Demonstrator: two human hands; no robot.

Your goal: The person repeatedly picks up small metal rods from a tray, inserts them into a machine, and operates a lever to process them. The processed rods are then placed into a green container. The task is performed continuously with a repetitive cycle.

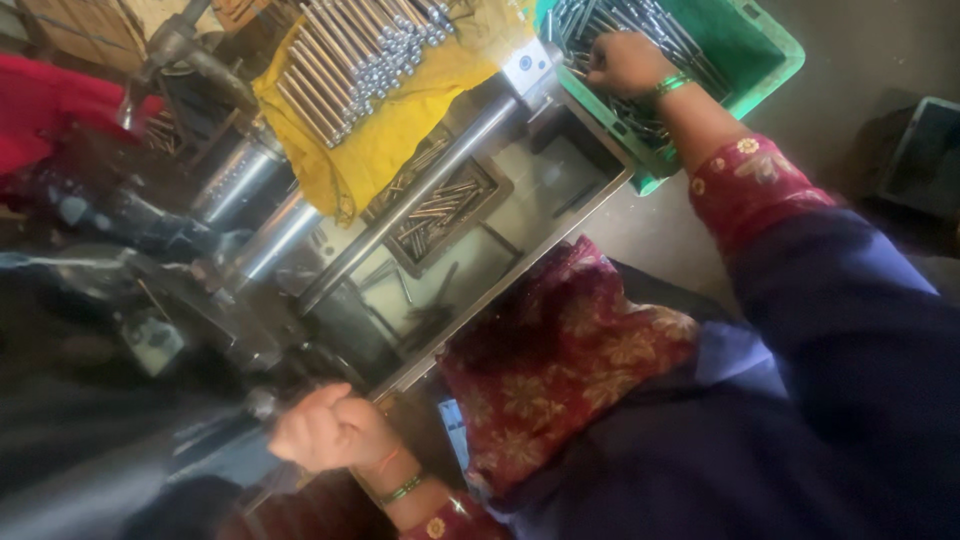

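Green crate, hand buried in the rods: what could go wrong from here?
1. The right hand is deep among loose metal rods in the green crate; rod ends could jab or pinch fingers.
2. The left hand grips a machine lever while the view is turned away; a blind pull is possible.
3. Ball-ended rods lie on a sagging yellow cloth and may roll off.
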